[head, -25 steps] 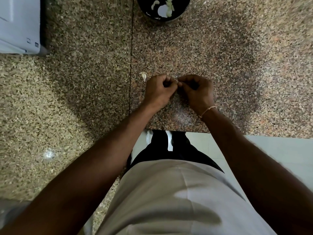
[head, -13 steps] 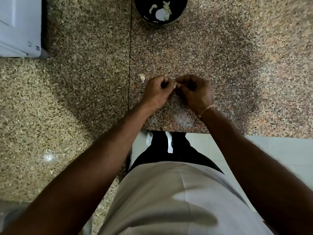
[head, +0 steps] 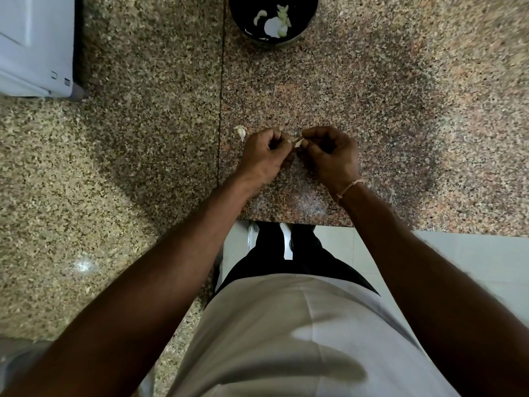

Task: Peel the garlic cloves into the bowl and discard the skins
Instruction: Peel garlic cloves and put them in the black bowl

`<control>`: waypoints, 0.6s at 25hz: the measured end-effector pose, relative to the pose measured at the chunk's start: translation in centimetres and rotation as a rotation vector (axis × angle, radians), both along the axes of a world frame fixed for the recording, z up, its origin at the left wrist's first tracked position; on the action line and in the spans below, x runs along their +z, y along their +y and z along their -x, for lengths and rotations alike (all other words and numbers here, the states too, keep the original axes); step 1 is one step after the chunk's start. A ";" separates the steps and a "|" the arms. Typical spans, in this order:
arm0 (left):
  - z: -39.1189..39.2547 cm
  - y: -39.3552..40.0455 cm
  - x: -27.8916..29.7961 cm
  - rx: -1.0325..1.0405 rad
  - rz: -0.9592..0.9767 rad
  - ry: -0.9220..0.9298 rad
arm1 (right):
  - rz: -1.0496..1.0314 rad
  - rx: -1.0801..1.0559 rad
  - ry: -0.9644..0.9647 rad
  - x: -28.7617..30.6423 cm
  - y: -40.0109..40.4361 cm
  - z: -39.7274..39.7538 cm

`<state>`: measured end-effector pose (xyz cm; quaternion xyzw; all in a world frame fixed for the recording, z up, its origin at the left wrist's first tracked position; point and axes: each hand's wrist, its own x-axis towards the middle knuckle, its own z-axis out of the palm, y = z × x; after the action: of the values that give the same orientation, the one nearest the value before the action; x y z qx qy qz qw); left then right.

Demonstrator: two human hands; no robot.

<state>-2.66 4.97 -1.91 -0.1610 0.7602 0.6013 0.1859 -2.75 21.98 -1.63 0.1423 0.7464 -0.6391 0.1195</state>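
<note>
Garlic clove (head: 298, 142) pinched between left hand (head: 264, 157) and right hand (head: 333, 156) fingertips, over counter (head: 400, 110) near edge. Bowl (head: 273, 21) far; loose skin (head: 241, 132) left of hands.

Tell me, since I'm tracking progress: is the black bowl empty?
Not empty. The black bowl at the counter's far edge holds several pale garlic pieces.

Speckled granite counter (head: 400, 110) with a dark seam, pale floor tiles (head: 472, 262) below, white appliance (head: 31, 44) far left
</note>
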 end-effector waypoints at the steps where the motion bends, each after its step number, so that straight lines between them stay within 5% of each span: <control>1: -0.1 0.0 0.1 0.007 0.006 0.009 | 0.002 -0.004 -0.006 0.0 0.0 0.0; 15: -0.7 0.9 1.0 0.040 0.081 0.040 | -0.164 0.062 0.039 0.2 -0.1 -0.3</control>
<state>-2.00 5.88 -0.89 -0.1713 0.7843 0.5766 0.1519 -2.48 21.91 -1.39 0.1160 0.8025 -0.5744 0.1126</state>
